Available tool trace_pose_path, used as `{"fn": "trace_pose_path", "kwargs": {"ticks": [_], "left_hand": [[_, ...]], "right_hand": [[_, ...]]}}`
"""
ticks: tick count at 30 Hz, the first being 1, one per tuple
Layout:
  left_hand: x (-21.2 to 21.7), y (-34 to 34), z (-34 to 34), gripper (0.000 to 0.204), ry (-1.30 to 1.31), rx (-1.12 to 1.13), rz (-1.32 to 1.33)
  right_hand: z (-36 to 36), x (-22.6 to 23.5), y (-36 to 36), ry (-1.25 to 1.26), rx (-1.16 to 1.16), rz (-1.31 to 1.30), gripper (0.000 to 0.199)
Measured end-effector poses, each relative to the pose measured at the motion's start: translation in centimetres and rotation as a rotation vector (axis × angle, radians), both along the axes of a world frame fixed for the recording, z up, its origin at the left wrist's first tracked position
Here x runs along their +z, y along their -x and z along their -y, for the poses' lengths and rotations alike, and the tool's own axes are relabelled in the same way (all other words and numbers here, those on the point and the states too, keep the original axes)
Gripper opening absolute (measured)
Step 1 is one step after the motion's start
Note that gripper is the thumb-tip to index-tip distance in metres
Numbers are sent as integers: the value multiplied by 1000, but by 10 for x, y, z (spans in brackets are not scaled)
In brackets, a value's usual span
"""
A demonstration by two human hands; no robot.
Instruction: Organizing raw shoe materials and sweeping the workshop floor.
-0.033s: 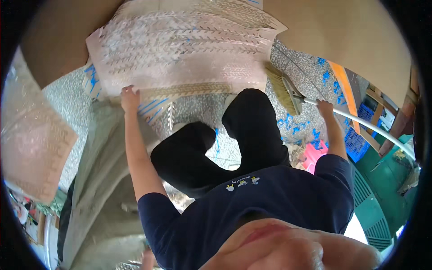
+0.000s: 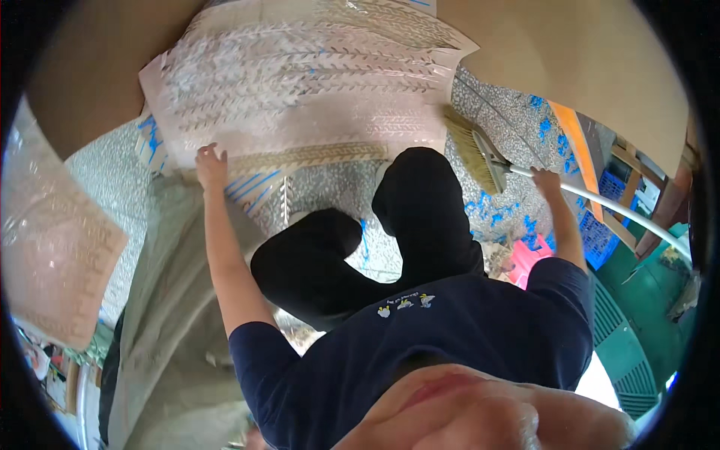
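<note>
No shift is seen since the earlier frame; hands and sheet are placed as before. A large patterned plastic sheet (image 2: 300, 82) is spread over the speckled floor (image 2: 495, 127) at 12 o'clock. A broom (image 2: 474, 154) lies at 2 o'clock, its white handle gripped by the closed right hand (image 2: 546, 180). The left hand (image 2: 211, 163), fingers spread, is pressed on the sheet's lower edge at 10 o'clock.
</note>
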State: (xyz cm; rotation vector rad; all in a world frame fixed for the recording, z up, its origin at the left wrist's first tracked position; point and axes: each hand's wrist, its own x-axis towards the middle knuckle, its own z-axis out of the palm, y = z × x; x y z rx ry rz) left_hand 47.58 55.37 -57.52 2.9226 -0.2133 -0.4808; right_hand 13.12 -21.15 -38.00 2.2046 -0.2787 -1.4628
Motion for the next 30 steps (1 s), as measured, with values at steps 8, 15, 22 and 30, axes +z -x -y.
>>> {"fn": "trace_pose_path", "kwargs": {"ticks": [8,15,22,30], "left_hand": [[-45,-50,-17,72,55,348,240],[-51,-81,-43,76,-17,304,210],[-62,-97,-51,77,18,410,256],[-15,-97,3,63,98,150,395]], "right_hand": [[21,18,32,33,16,25,32],[41,-14,54,128,55,57,34],[-1,-56,-12,-36,68,379,47],[-163,-142,-315,-514,303,1363,51]]}}
